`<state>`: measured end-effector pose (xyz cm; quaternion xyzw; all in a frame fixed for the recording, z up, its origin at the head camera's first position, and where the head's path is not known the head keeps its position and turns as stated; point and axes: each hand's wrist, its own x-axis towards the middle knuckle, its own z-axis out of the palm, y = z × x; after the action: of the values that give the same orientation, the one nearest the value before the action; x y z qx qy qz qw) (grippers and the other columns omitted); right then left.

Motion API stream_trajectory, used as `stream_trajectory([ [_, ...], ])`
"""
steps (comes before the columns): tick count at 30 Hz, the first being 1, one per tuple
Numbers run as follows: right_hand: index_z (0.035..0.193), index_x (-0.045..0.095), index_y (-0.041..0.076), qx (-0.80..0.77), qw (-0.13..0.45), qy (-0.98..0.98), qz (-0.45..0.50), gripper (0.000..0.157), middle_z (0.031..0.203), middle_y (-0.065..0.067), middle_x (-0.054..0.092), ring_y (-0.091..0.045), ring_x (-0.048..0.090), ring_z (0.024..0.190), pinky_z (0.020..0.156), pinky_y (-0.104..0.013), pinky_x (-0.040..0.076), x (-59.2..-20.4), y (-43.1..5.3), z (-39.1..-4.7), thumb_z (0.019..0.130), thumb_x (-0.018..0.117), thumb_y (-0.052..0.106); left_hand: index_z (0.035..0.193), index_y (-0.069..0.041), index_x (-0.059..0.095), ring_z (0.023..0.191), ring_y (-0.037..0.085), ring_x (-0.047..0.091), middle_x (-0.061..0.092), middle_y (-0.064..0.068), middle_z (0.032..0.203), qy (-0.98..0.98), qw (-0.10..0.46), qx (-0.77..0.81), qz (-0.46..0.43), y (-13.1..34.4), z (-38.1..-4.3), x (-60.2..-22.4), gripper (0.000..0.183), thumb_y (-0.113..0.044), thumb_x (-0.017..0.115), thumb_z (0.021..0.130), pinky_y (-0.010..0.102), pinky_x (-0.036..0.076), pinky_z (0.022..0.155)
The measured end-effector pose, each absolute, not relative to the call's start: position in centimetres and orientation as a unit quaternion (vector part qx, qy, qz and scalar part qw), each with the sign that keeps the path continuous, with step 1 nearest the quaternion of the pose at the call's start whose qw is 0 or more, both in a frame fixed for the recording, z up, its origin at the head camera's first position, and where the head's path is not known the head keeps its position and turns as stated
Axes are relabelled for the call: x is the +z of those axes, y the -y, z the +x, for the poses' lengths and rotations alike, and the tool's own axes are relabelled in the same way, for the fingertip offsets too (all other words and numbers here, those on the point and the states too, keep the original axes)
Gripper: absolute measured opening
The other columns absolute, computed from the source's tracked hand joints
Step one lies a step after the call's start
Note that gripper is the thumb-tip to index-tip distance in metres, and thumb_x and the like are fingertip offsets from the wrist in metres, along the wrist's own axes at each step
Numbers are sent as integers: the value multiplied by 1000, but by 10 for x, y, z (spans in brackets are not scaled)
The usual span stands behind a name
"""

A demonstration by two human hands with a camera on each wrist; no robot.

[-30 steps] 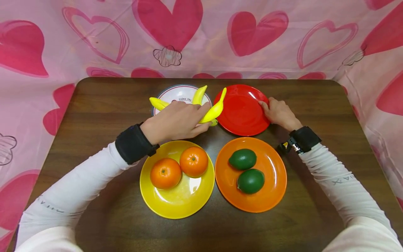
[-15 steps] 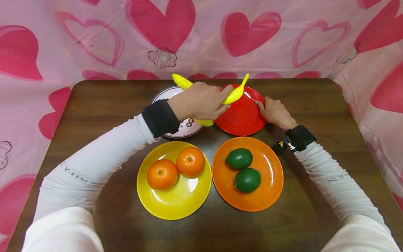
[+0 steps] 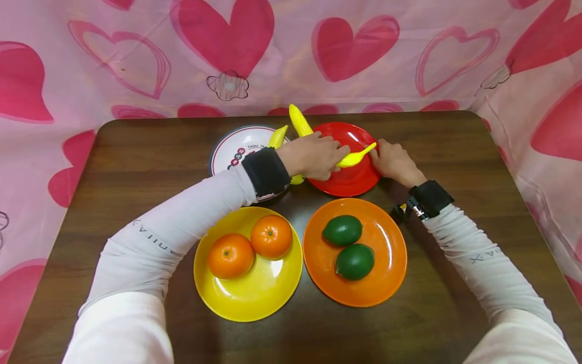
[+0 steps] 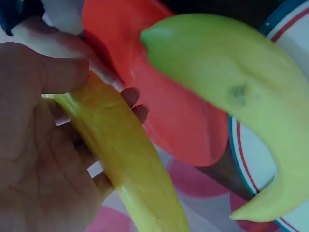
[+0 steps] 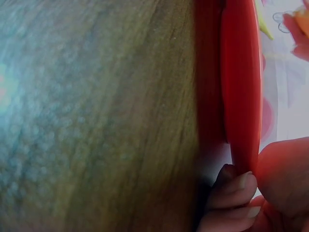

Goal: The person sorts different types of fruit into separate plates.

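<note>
My left hand (image 3: 313, 155) grips a yellow banana (image 4: 123, 150) over the left part of the red plate (image 3: 347, 183). In the left wrist view the thumb lies across one end of it, with the fingers behind. Another banana (image 4: 231, 67), greenish at one tip, lies on the white plate (image 3: 227, 151) with a dark blue rim; my left wrist covers part of both in the head view. My right hand (image 3: 395, 161) pinches the right edge of the red plate, thumb on top and fingers below the rim, as the right wrist view shows.
Nearer to me, a yellow plate (image 3: 245, 303) holds two oranges (image 3: 271, 236). Beside it an orange plate (image 3: 359, 296) holds two green limes or lemons (image 3: 354, 262). All the plates stand close together on the brown wooden table (image 3: 150, 151), with a pink heart-patterned cloth (image 3: 286, 60) behind.
My left hand has carried its banana to the right, from over the white plate to over the red plate, and turned it. The right hand has stayed at the red plate's edge.
</note>
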<state>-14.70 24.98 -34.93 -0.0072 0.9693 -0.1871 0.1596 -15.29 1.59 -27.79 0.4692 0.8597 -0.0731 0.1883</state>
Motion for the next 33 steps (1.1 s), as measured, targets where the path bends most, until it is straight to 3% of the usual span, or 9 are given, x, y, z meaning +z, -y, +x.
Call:
stream_trajectory([
  [5, 123, 44, -1, -189, 156, -969, -8, 64, 92, -18, 52, -31, 53, 79, 71, -39, 50, -349, -249, -145, 98, 31, 57, 152, -12, 32, 143, 31, 32, 38, 12, 154, -842, 225, -116, 477, -18, -150, -284, 66, -37, 53, 95, 46, 17, 118],
  [9, 120, 44, 0, -192, 149, -970, -9, 64, 92, -18, 53, -31, 53, 78, 69, -38, 51, -348, -249, -143, 98, 32, 58, 154, -14, 29, 146, 32, 26, 30, 12, 159, -828, 244, -143, 485, -20, -147, -287, 69, -37, 54, 95, 45, 18, 118],
  [22, 120, 45, -1, -187, 146, -971, -11, 63, 92, -19, 53, -32, 54, 78, 68, -39, 52, -348, -246, -143, 98, 32, 57, 147, -16, 42, 126, 27, 45, 47, 11, 143, -814, 208, -123, 528, -20, -141, -297, 61, -27, 63, 91, 38, 40, 105],
  [33, 122, 44, 0, -187, 157, -970, -13, 66, 95, -19, 54, -32, 53, 80, 71, -40, 52, -348, -238, -147, 97, 31, 59, 144, -16, 46, 122, 26, 47, 50, 10, 136, -828, 178, -62, 529, 4, -148, -282, 56, -33, 60, 93, 37, 42, 102],
])
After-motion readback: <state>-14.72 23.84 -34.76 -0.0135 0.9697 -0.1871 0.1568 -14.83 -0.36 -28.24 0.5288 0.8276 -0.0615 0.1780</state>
